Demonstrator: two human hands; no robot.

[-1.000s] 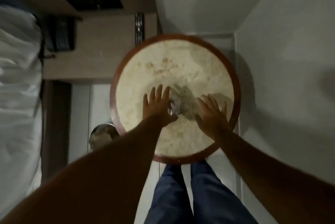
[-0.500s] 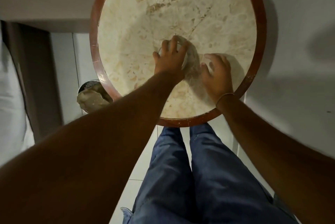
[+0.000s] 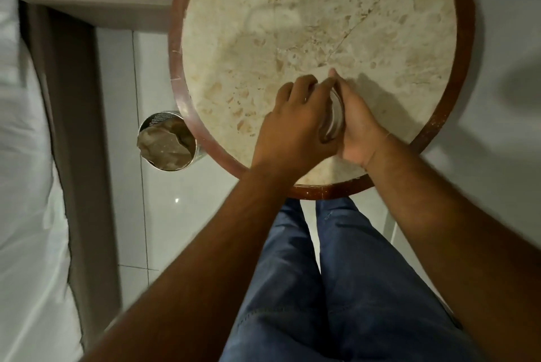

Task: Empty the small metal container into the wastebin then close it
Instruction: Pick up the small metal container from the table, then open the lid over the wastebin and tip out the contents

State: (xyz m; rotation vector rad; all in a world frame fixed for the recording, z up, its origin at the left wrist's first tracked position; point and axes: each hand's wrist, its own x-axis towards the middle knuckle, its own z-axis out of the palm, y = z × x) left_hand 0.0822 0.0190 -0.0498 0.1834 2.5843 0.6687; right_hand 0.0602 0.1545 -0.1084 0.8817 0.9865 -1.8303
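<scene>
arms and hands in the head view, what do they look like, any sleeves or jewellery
Both forearms are bare, with no sleeves in view up to the frame's lower edge. The left hand shows no ring or watch. The right hand has a thin, pale band or thread around the wrist; it is too small to tell what it is made of. No gloves on either. Below them, blue denim trousers cover the legs.

Both forearms are bare, with no sleeves reaching into view. The left hand (image 3: 295,127) wears no ring, watch or glove. The right hand (image 3: 358,124) is likewise ungloved, and a thin thread-like band circles its wrist. The legs are in blue denim jeans (image 3: 336,288), with visible stitched seams running down the thighs and light creases in the cloth.
</scene>
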